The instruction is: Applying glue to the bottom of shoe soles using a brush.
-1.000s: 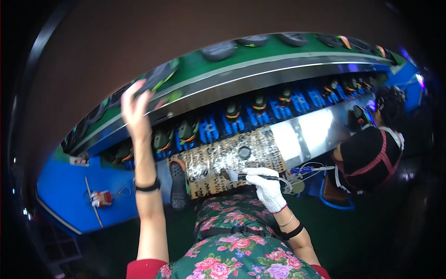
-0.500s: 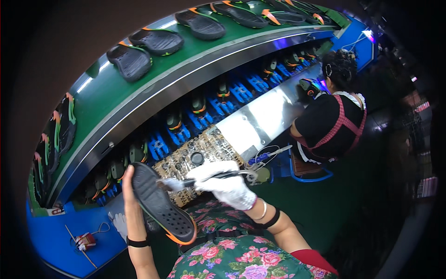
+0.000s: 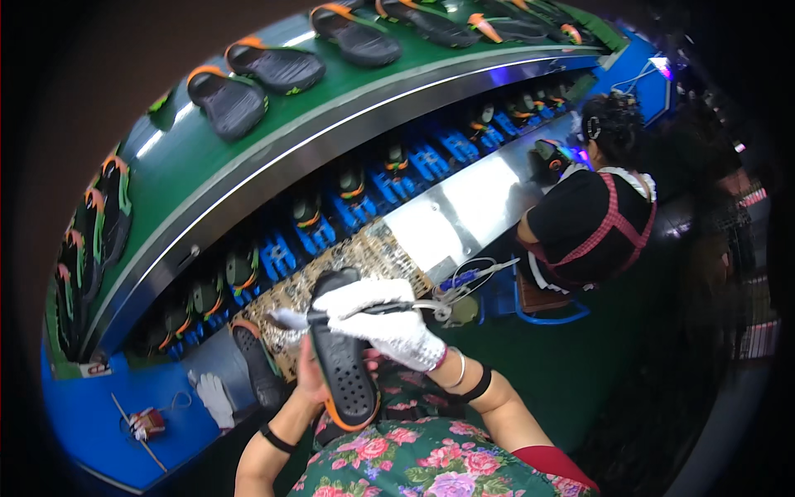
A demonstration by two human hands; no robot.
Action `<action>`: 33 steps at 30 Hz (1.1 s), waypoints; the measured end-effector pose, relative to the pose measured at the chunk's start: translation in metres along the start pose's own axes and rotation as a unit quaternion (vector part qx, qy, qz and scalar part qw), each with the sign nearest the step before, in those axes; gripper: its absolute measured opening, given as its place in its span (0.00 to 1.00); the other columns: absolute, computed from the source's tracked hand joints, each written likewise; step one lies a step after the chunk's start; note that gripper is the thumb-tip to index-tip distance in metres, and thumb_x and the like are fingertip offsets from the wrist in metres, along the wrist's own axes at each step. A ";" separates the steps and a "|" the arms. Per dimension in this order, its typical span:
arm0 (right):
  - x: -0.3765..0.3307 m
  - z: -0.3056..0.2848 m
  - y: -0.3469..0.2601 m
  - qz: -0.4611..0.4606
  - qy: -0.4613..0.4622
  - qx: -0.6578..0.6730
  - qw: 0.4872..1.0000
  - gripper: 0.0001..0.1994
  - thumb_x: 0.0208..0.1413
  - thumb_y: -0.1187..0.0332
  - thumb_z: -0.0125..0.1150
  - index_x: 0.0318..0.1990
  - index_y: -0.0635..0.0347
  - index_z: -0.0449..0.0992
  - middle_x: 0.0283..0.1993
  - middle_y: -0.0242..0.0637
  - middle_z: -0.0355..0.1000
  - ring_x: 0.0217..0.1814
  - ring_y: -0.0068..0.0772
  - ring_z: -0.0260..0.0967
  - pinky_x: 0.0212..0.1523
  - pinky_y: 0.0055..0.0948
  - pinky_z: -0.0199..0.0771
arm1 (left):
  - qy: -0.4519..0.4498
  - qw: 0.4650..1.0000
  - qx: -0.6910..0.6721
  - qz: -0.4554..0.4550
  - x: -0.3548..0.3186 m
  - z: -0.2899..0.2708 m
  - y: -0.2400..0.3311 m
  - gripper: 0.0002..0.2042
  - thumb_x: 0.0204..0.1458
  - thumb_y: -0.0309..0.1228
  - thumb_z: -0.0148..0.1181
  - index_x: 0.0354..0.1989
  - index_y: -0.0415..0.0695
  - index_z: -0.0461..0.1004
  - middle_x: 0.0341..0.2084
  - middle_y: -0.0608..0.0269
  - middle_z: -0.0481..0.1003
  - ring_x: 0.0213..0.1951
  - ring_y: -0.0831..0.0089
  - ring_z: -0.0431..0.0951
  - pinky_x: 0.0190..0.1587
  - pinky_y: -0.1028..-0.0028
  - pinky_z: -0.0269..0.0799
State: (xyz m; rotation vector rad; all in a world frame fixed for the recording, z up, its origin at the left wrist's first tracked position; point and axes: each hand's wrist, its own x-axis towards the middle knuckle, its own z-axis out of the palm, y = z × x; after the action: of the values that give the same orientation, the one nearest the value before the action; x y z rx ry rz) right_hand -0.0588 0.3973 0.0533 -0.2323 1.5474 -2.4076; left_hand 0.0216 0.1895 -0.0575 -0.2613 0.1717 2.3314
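At frame center, left hand (image 3: 310, 373) is gripping the sole (image 3: 344, 356) from its 9 o'clock edge, long axis running 12–6. Gloved right hand (image 3: 385, 323) is clenching a brush (image 3: 348, 313), lying across the sole's 12 o'clock end, tip pointing 9.

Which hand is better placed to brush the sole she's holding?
The right hand. Its white-gloved grip already holds the brush, whose tip lies on the black shoe sole. The bare left hand is beneath the sole, supporting it, so it probably cannot do the brushing.
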 end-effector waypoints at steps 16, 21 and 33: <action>0.034 0.002 -0.021 -0.360 0.054 -0.475 0.801 0.13 0.48 0.81 0.72 0.43 0.60 0.87 0.46 0.42 0.85 0.48 0.40 0.84 0.48 0.34 0.82 | 0.174 0.954 0.133 0.206 0.050 0.072 -0.003 0.51 0.57 0.79 0.29 0.73 0.47 0.62 0.64 0.58 0.72 0.62 0.61 0.74 0.65 0.57 0.72; 0.022 0.010 -0.008 -0.349 -0.043 -0.500 0.792 0.19 0.47 0.75 0.72 0.50 0.55 0.86 0.49 0.38 0.84 0.50 0.42 0.82 0.51 0.37 0.81 | 0.230 0.930 0.205 0.199 0.049 0.072 -0.004 0.54 0.55 0.81 0.28 0.77 0.47 0.57 0.70 0.55 0.67 0.69 0.56 0.69 0.71 0.53 0.64; 0.015 0.017 -0.011 -0.327 -0.078 -0.383 0.860 0.12 0.46 0.80 0.74 0.40 0.59 0.87 0.43 0.42 0.85 0.47 0.43 0.84 0.49 0.36 0.82 | 0.186 0.930 0.237 0.212 0.038 0.048 0.001 0.53 0.56 0.81 0.26 0.77 0.49 0.56 0.70 0.56 0.67 0.69 0.58 0.69 0.72 0.55 0.64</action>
State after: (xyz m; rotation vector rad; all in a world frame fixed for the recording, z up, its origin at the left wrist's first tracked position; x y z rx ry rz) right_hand -0.0699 0.3824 0.0698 -1.2476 2.5720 -1.9006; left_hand -0.0116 0.2244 -0.0200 -0.4530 1.0561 2.5418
